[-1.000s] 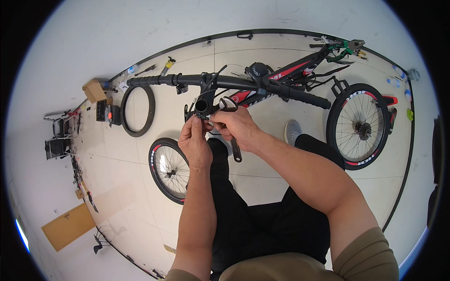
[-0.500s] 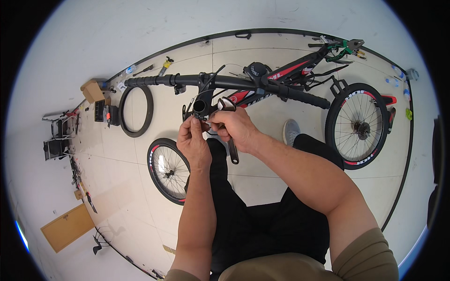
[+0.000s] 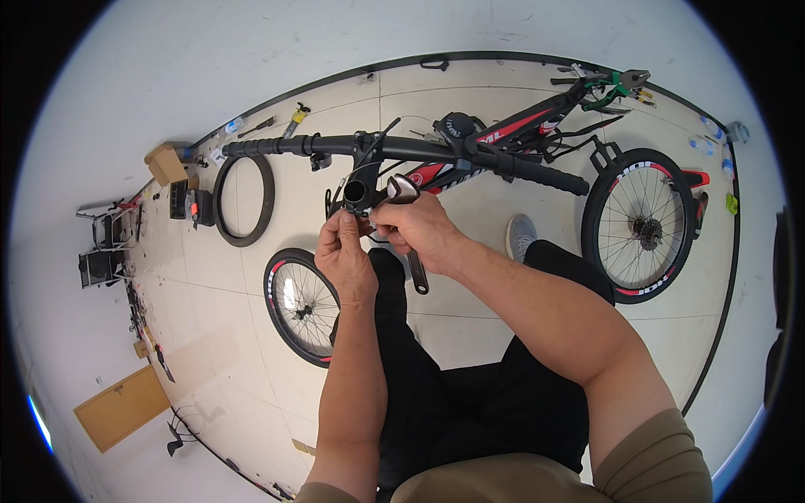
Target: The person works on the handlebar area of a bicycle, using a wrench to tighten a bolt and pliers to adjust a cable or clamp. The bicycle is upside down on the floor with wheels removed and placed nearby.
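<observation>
Head view: right hand (image 3: 419,230) is curled round an adjustable wrench (image 3: 404,189), head poking out above the fist, handle end below. Its thumb and index finger also reach the lower lip of the open black tube (image 3: 357,193). Left hand (image 3: 345,251) pinches that same lip; fingertips hide any small part there, can't tell. Tube is just below the middle of the black handlebar (image 3: 419,149), over the floor, with the bike frame (image 3: 528,120) running off to upper right. Spoked wheel (image 3: 304,309) lower left, sprocketed wheel (image 3: 648,233) far right, bare tyre (image 3: 220,201) left.

Handling, my read: wrench is rigid steel, heavy for its size, slick if oily; hold it by the handle. Tube looks hard and stiff, not fragile; steady it round the outer wall. Bar probably swings, so grab a rubbery sleeve.
</observation>
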Motion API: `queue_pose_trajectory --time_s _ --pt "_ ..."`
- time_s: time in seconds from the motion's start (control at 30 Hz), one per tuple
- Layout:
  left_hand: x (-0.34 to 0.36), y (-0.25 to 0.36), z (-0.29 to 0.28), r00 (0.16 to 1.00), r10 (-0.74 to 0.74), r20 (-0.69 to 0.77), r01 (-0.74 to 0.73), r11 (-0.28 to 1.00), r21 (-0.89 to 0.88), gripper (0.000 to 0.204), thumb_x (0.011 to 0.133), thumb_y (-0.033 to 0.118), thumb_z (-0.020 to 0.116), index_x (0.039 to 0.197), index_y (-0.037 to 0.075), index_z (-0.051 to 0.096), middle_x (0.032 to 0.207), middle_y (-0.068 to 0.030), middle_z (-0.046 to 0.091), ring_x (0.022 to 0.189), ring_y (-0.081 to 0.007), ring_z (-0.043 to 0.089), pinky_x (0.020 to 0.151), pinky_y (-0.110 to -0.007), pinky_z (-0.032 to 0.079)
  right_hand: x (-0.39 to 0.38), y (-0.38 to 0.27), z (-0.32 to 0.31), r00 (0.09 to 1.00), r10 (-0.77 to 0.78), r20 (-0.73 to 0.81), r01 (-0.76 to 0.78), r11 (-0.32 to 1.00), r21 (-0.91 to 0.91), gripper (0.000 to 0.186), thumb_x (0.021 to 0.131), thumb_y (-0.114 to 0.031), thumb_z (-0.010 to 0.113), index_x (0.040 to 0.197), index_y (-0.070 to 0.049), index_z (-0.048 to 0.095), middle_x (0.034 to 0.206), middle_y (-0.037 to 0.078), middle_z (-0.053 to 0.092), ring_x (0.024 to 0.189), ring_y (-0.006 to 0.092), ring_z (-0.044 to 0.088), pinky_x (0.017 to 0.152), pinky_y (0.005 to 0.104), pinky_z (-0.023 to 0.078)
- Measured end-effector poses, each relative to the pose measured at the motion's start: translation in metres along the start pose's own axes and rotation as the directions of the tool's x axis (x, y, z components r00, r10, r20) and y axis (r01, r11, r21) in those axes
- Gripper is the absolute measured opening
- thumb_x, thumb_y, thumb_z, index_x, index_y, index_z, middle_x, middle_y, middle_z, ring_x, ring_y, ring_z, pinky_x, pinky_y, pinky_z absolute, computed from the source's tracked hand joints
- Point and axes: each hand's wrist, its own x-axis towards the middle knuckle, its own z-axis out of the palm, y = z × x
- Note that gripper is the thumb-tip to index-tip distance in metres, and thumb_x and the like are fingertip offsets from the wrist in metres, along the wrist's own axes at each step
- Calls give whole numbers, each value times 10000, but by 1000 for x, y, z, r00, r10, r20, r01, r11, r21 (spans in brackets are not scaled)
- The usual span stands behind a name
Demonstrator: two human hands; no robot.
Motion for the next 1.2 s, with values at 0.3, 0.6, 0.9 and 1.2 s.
queue_pose_trajectory --time_s 0.3,0.6,0.9,1.2 --pt "0 -1 -1 1000 -4 0 4 1000 -14 176 1006 141 625 1037 -28 665 874 -86 707 758 -142 663 711 -277 551 -6 -3 2 1000 28 4 -28 996 87 170 820 -150 670 691 -67 598 628 2 552 466 60 374 440 258 240" --pt "1 -1 -2 1000 -27 -6 26 999 -31 175 1003 136 629 1047 -28 670 868 -91 710 749 -142 661 708 -287 554 -4 -4 1 1000 4 27 -4 1000 -11 159 856 -130 662 735 -75 576 650 8 542 476 66 371 444 261 267" --pt "1 -1 -1 999 -33 -7 33 999 -39 178 1004 139 627 1041 -29 671 867 -89 710 750 -139 659 708 -287 555 -6 -4 2 1000 14 5 -15 997 73 190 819 -165 676 677 -72 593 620 -12 528 495 61 388 450 264 247" --pt "2 -1 -2 999 -49 5 49 997 -65 178 1005 129 621 1045 -38 670 868 -90 708 750 -143 654 714 -289 550 -2 -3 0 1000 -1 11 1 1000 -7 200 818 -146 682 653 -76 593 583 -16 510 472 57 372 444 255 241"
